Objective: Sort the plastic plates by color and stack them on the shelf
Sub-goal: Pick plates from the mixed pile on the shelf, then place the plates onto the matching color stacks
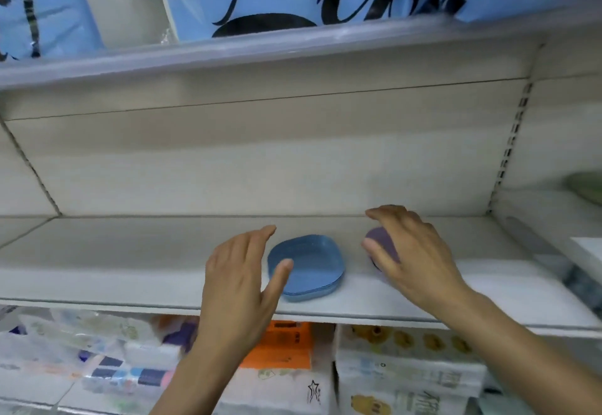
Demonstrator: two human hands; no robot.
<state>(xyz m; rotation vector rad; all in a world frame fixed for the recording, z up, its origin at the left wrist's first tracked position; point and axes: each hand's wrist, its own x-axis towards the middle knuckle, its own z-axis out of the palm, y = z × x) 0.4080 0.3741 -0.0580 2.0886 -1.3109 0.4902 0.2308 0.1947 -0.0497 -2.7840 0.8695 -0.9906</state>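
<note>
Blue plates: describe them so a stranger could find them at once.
Look at the wide white shelf in the middle of the view. Near its front edge, just right of the left hand, sits a low stack of rounded-square blue plates. Their neighbour, the purple plate, is darker and is gripped by the right hand.

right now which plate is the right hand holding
The purple plate, gripped by the right hand. The blue stack sits to its left, beside the open left hand.
</note>
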